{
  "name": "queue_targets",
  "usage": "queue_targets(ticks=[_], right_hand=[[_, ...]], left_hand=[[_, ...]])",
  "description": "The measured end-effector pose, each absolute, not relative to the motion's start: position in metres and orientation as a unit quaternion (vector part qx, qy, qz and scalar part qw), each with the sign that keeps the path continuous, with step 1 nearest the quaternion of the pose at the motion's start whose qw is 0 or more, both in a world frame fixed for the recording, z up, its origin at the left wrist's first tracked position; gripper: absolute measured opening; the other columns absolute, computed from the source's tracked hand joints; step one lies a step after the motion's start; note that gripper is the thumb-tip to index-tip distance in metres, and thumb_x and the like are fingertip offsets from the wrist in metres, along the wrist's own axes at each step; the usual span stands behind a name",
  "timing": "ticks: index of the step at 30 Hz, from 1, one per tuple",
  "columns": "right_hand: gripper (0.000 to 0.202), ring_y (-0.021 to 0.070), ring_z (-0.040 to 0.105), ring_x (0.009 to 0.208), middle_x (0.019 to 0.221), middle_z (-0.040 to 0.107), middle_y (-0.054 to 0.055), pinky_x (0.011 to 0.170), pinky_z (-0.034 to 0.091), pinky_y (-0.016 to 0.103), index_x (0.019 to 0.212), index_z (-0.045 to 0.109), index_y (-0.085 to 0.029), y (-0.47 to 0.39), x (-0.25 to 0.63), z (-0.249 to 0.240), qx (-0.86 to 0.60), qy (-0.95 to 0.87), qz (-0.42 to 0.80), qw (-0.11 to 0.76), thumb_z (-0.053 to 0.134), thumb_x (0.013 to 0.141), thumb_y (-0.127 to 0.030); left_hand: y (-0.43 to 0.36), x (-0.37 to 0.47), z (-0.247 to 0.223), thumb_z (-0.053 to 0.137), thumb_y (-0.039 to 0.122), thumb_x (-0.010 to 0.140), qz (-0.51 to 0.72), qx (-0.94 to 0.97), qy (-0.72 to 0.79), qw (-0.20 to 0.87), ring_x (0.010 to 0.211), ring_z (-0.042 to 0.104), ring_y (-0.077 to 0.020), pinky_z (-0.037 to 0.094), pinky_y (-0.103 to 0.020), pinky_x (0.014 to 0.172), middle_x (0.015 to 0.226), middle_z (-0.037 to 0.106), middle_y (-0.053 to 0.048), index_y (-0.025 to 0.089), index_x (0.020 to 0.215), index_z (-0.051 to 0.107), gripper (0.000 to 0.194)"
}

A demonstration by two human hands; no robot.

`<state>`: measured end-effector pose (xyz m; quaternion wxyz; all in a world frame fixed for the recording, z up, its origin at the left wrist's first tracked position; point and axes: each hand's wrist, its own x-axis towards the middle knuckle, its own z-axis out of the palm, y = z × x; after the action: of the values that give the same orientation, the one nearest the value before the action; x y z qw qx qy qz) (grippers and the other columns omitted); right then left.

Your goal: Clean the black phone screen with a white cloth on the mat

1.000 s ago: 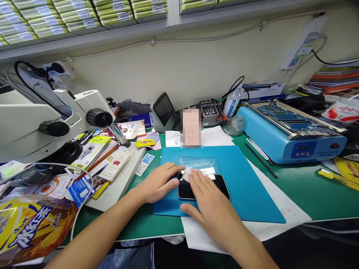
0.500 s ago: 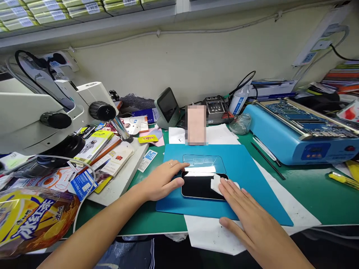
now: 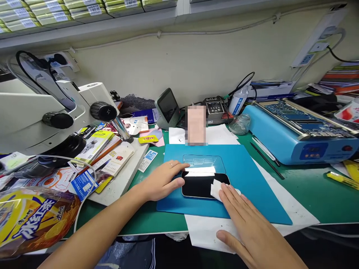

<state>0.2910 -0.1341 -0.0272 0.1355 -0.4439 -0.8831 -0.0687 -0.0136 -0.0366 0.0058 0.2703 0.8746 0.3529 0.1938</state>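
A smartphone with a dark screen lies face up on a blue mat. Above its far edge a clear rectangular panel with light streaks rests on the mat. My left hand is open at the phone's left end, thumb at the phone's edge and forefinger reaching to the clear panel. With its fingers together and stretched out, my right hand presses a folded white wipe onto the right end of the screen. The right fingertips cover part of the wipe.
A microscope stands at the left above booklets and a bottle pack. At the right is a blue heating machine bearing circuit boards. A glass jar, a small display and a blurred upright object stand behind the mat.
My right hand and the wipe have slid slightly toward me on the screen, uncovering its far right corner. The left hand and the phone stay in place.
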Motion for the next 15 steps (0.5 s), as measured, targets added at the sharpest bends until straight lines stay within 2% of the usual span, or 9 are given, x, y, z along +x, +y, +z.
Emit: queue_targets(ticks=[4, 7, 10, 13, 15], right_hand=[[0.085, 0.0363, 0.041, 0.145, 0.161, 0.035, 0.017, 0.111, 0.047, 0.053, 0.161, 0.026, -0.010, -0.108, 0.280, -0.025, -0.474, -0.872, -0.021, 0.122, 0.046, 0.097, -0.063], [0.085, 0.0364, 0.036, 0.148, 0.161, 0.035, 0.021, 0.114, 0.044, 0.055, 0.156, 0.037, -0.007, -0.097, 0.246, -0.020, -0.483, -0.869, 0.007, 0.111, 0.042, 0.097, -0.067], [0.092, 0.0372, 0.038, 0.147, 0.159, 0.036, 0.023, 0.114, 0.044, 0.052, 0.152, 0.043, -0.003, -0.102, 0.208, -0.012, -0.463, -0.880, 0.017, 0.103, 0.042, 0.093, -0.074], [0.096, 0.0371, 0.040, 0.145, 0.159, 0.037, 0.021, 0.113, 0.046, 0.050, 0.152, 0.044, -0.004, -0.116, 0.199, -0.008, -0.431, -0.896, 0.027, 0.103, 0.043, 0.090, -0.077], [0.091, 0.0347, 0.045, 0.143, 0.158, 0.041, 0.018, 0.112, 0.048, 0.047, 0.152, 0.045, -0.007, -0.125, 0.217, -0.010, -0.405, -0.908, 0.028, 0.107, 0.043, 0.092, -0.075]], left_hand=[[-0.037, -0.012, 0.004, 0.021, 0.061, 0.105, 0.204, 0.868, 0.354, 0.281, 0.109, 0.057, -0.0272, 0.045, -0.044, 0.099, 0.122, 0.063, -0.013, 0.019, 0.147, 0.045, 0.064], [-0.037, -0.013, -0.001, 0.025, 0.063, 0.104, 0.223, 0.855, 0.361, 0.298, 0.103, 0.057, -0.0258, 0.046, -0.044, 0.096, 0.126, 0.062, -0.013, 0.020, 0.156, 0.030, 0.069], [-0.037, -0.014, -0.006, 0.027, 0.066, 0.103, 0.239, 0.845, 0.362, 0.314, 0.100, 0.058, -0.0246, 0.046, -0.044, 0.096, 0.127, 0.061, -0.014, 0.018, 0.160, 0.019, 0.075], [-0.036, -0.016, -0.009, 0.027, 0.065, 0.103, 0.241, 0.843, 0.359, 0.320, 0.100, 0.058, -0.0242, 0.046, -0.044, 0.096, 0.127, 0.061, -0.014, 0.018, 0.160, 0.021, 0.074], [-0.036, -0.016, -0.008, 0.026, 0.065, 0.103, 0.237, 0.845, 0.359, 0.318, 0.100, 0.058, -0.0244, 0.046, -0.044, 0.096, 0.127, 0.062, -0.014, 0.018, 0.159, 0.024, 0.072]])
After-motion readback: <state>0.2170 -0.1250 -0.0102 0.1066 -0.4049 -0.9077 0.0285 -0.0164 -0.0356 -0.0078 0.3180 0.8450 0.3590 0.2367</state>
